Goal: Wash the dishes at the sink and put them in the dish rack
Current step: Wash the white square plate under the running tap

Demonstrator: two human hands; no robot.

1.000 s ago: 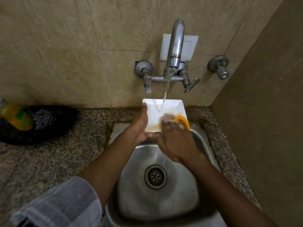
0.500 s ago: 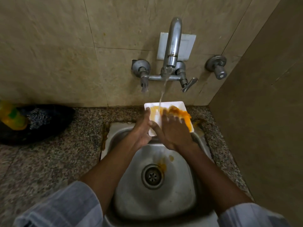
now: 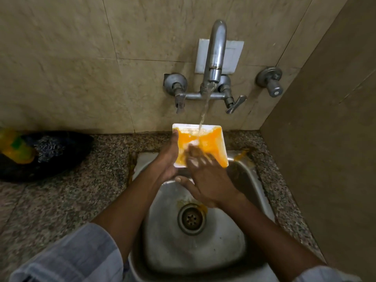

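The task looks barely begun. A square white plate [image 3: 203, 143], thick with orange residue, is held over the far edge of the sink [image 3: 203, 251] under the running tap [image 3: 213, 58]. The left hand [image 3: 166, 159] clasps the plate's left edge, fingers curled around it; the right hand [image 3: 205, 178] lies open and flat on its face, fingers spread, gripping nothing (apparently rubbing). Rinsing remains, then racking; no dish rack is visible.
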